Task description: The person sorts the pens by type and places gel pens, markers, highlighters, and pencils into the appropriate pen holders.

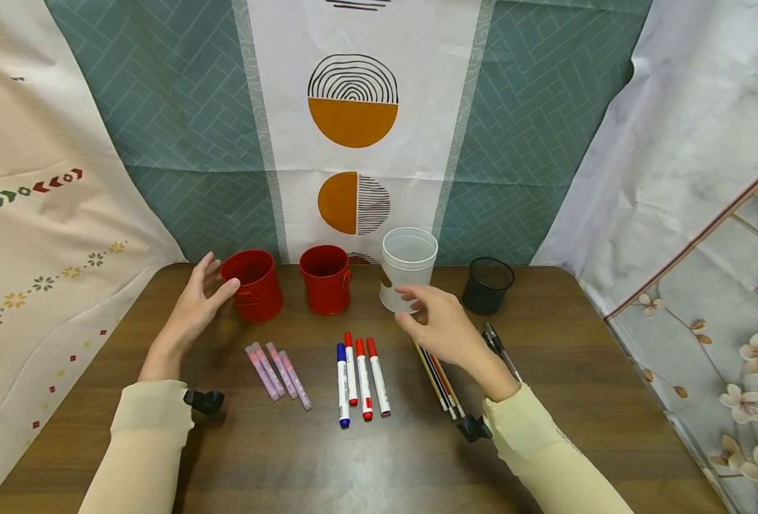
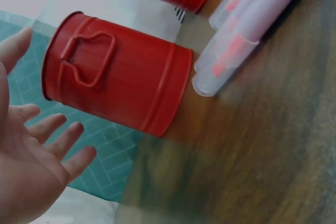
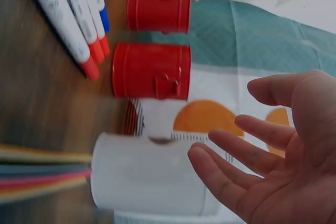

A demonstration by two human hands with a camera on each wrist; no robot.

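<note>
On the table [image 1: 276, 460], markers [image 1: 363, 379] lie between pens [image 1: 282, 370] at left and pencils [image 1: 440, 379] at right, with cups [image 1: 326, 287] at the far side.

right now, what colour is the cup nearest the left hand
The cup is red; clearest in left wrist view.

Table [image 1: 257, 457]: brown, wood-grain top, pale glare [image 1: 360, 471] on near side. Rear cloth [image 1: 173, 107]: teal side panels in herringbone pattern, white central strip [image 1: 430, 135] printed with orange-and-black circles. Left: cream fabric [image 1: 32, 135], creased, small flower and arrow motifs. Right: white marbled fabric [image 1: 694, 143], pale blossoms [image 1: 741, 404] printed low.
</note>
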